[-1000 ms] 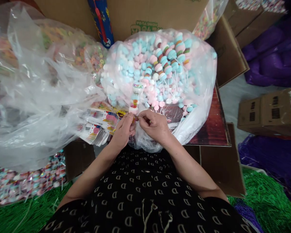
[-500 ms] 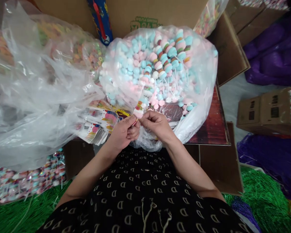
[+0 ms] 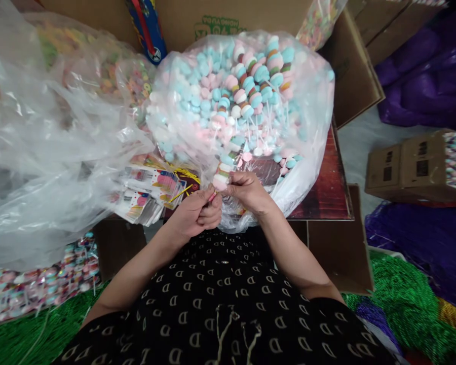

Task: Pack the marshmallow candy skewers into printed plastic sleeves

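Observation:
A marshmallow skewer point(image 3: 222, 175) in a clear wrapper, with white, green and pink pieces, is held upright between my hands. My left hand point(image 3: 197, 214) pinches its lower end, where a small reddish strip shows. The fingers of my right hand point(image 3: 250, 191) are closed against the skewer's lower right side. Behind it, an opened plastic bag point(image 3: 315, 126) is full of loose pink, blue and white marshmallows. Several unwrapped marshmallow skewers point(image 3: 256, 86) on white sticks lie on top of them. Left of my hands are a stack of printed cards point(image 3: 146, 197) and yellow ties point(image 3: 182, 192).
Large clear bags of ring-shaped candies point(image 3: 125, 81) fill the left side. A cardboard box point(image 3: 357, 71) stands at the back right of the dark red table point(image 3: 327, 195). Wrapped skewers point(image 3: 49, 276) are piled at lower left, and green shiny strands point(image 3: 406, 294) lie at lower right.
My right fingers have moved up from the skewer's lower end to its side. More of the skewer shows. The whole view has shifted slightly.

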`<state>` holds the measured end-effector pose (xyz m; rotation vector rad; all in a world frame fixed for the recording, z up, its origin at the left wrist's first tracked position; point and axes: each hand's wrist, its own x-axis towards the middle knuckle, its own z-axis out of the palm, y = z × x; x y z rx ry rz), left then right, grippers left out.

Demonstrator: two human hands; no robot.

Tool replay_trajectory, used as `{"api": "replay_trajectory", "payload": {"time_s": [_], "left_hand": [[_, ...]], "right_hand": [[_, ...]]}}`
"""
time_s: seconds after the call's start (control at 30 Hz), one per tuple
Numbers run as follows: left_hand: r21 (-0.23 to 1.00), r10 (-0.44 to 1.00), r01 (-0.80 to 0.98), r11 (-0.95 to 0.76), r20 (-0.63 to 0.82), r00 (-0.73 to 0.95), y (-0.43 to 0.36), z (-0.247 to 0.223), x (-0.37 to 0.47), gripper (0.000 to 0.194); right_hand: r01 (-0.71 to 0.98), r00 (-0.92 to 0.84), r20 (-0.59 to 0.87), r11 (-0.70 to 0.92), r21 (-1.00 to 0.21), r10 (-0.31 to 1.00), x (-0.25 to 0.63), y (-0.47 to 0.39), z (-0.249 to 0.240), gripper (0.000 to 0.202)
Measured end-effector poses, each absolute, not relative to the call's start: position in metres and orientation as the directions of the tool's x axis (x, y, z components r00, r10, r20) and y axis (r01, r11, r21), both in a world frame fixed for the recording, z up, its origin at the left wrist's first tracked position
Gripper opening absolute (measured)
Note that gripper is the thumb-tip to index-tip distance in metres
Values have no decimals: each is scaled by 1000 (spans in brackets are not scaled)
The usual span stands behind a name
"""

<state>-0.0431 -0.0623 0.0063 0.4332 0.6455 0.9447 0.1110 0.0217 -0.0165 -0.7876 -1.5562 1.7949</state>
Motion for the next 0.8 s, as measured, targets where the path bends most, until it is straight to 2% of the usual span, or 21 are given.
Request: {"api": "replay_trajectory", "payload": {"time_s": [0.13,0.27,0.47,0.6,0.7,0.8], "left_hand": [[672,923,-637,378,-323,207,-56,6,-37,48],[720,941,-625,302,-329,76,-50,3,-35,52],[787,937,-533,312,-347,37,-47,-2,-36,57],[824,936,-482,298,-351,-20,-49,-4,-35,57],[868,955,-434,240,-292,-56,-53,-9,-35,55],[943,975,-294,156,-195,-107,-55,-15,-38,46]], "right_hand": [[88,-420,113,165,-982,900,106,11,-13,26],[174,-366,264,344,-923,892,102,5,-11,17],[161,-402,325,415,-895,856,103,6,-18,13],[200,-367,396,487,-850,842,101,1,-12,13],[259,-328,420,508,-822,846,98,-3,-2,15],[294,-293,423,501,-814,858,98,-7,7,14]]}}
